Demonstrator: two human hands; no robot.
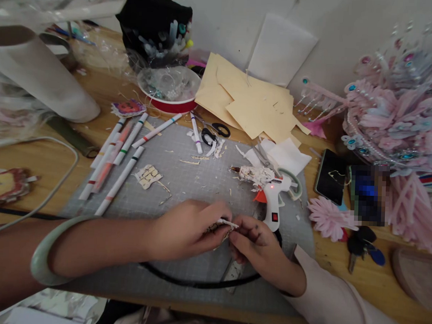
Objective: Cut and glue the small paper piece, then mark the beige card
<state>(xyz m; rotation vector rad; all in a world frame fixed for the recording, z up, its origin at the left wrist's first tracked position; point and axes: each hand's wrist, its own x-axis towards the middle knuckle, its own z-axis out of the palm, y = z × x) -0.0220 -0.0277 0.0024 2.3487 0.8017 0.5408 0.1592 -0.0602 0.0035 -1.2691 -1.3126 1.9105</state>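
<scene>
My left hand [194,230], its wrist in a pale green bangle [44,257], is closed on a small cream paper piece [221,223] with dark lines. My right hand [257,246] pinches that same piece at its right end. Fingers cover most of the piece. Both hands are just above a grey cutting mat [187,184]. A similar cream piece with black crackle lines [149,176] lies on the mat behind my left hand. The white hot glue gun [274,197], a red light lit on it, rests behind my right hand, its nozzle end coated with scraps.
Capped markers [119,180] lie at the left. Black-handled scissors [213,132] and cream card sheets [260,111] are at the back. A phone [331,175], keys [356,249] and pink decorations [391,106] sit at the right. A black cable [197,283] loops along the front.
</scene>
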